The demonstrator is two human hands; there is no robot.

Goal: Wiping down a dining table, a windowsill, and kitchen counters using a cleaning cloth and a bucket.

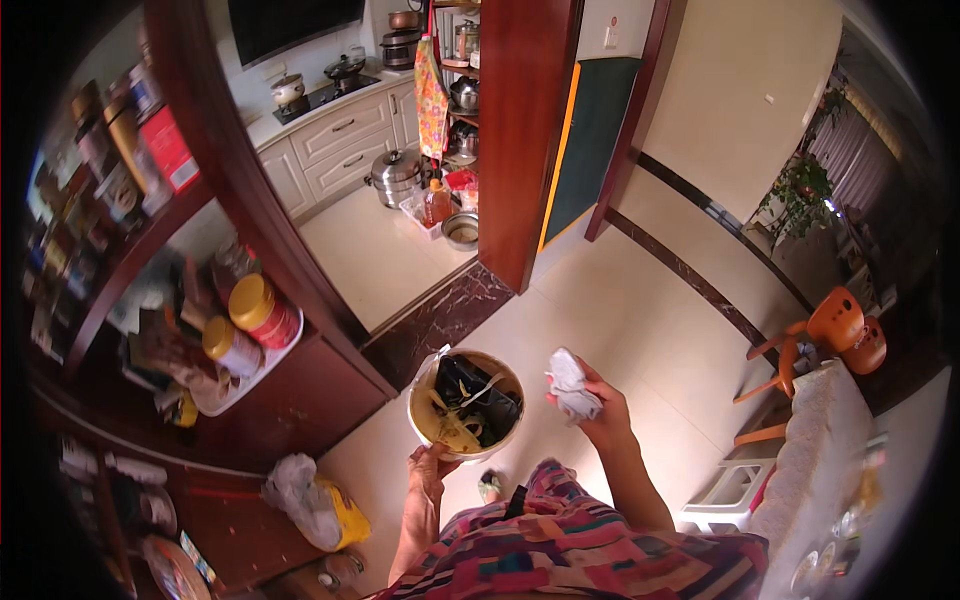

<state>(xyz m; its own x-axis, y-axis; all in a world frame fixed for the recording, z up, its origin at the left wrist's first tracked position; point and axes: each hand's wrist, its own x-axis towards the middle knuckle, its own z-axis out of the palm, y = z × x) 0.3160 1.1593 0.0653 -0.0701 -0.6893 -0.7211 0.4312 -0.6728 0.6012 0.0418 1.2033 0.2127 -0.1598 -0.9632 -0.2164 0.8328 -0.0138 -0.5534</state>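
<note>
My left hand (429, 471) grips the near rim of a round trash bin (414, 412), which is held up in front of my body. Inside the bin lie a black plastic bag (466, 381) and pale scraps that look like peels (454, 433). To the right of the bin, my right hand (606, 405) holds a crumpled whitish cloth or tissue (572, 384) between thumb and fingers. The cloth is apart from the bin's rim.
A doorway with a dark marble threshold (442, 304) opens to a kitchen with a steel steamer pot (396, 178) on its floor. A wooden cabinet (300, 390) stands left, a plastic bag (301, 501) below it. At right are a white stool (729, 487), a covered table (814, 435) and orange chairs (834, 319).
</note>
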